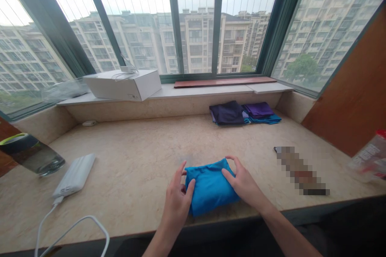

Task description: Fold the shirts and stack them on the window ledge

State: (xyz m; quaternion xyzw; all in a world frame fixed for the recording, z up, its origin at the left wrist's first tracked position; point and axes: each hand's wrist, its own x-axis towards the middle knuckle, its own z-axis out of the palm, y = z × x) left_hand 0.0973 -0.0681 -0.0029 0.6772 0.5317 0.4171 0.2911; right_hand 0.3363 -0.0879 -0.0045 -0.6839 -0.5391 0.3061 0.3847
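Observation:
A folded bright blue cloth (211, 188), perhaps a garment, lies near the front edge of the stone counter. At its left side my left hand (178, 192) grips the edge, thumb on top and fingers along the outer side. My right hand (243, 182) pinches the upper right corner, with the thumb over the top and the index finger behind. The undersides of the cloth and some fingertips are hidden. Toward the back right lie a folded dark cloth (226, 113) and, touching it, a folded purple cloth (258, 109) on top of blue fabric.
The counter (129, 160) holds a water bottle (36, 154) and a white power bank (75, 174) with a cable at left. Farther right are a pixelated flat object (301, 172) and a clear plastic container (369, 158). A white box (123, 86) stands on the window ledge.

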